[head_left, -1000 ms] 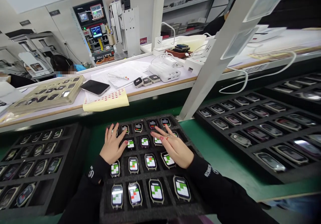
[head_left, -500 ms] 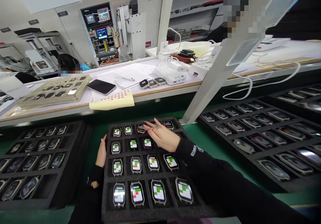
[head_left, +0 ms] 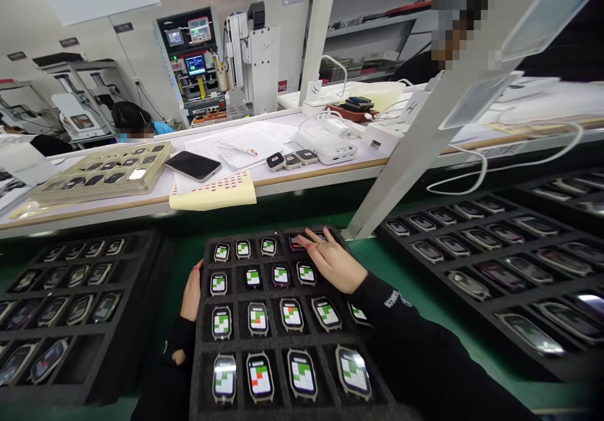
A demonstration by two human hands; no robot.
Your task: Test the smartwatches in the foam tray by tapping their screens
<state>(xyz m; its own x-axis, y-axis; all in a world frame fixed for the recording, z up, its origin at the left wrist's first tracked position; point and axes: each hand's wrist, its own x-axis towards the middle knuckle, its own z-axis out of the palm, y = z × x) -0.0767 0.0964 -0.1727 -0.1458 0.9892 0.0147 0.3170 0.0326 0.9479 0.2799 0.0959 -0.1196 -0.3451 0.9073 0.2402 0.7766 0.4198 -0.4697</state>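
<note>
A black foam tray (head_left: 204, 320) lies on the green belt in front of me, holding several smartwatches (head_left: 291, 313) with lit green, white and red screens. My right hand (head_left: 333, 262) lies flat over the tray's far right corner, its fingertips resting on the watches in the top row. The fingers are stretched out and hold nothing. My left hand (head_left: 191, 296) rests against the tray's left edge, fingers straight and together, partly hidden behind the foam wall.
Two more black trays of watches flank it, one at the left (head_left: 70, 295) and one at the right (head_left: 476, 263). A slanted white post (head_left: 401, 157) rises behind the tray. The bench beyond holds a beige tray (head_left: 101, 172), a phone (head_left: 192, 165), papers and chargers. Other people sit at the far left.
My left hand left the watch screens and went to the tray's left edge. My right hand slid from the middle of the tray to its far right corner.
</note>
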